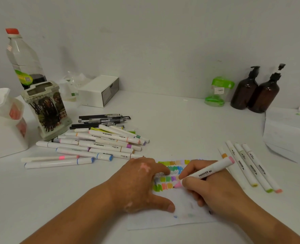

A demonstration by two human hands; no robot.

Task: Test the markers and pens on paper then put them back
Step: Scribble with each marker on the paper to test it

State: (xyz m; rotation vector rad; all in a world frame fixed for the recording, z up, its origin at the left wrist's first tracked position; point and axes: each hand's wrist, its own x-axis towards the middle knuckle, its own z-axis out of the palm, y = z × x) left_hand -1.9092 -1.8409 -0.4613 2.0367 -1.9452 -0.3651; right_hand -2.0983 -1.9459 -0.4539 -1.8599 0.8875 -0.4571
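STEP test | pink marker (209,171) is gripped in the fingers of the right hand (216,196), tip on the paper (163,221) at 6 o'clock of the worktop (180,124) | paper is pinned flat by the released left hand (140,187) (against sliding) | four markers (251,170), judged tested, are parked at 3 o'clock

Under the fingers (160,168), paper (163,221); left and behind them, marker pile (101,143); farther left, holder (47,110); right of them, row of markers (251,166).

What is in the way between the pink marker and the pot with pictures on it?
The left hand, pressing on the paper, lies beside the pink marker on that side. Farther on, the heap of markers lies on the table in front of the pot.
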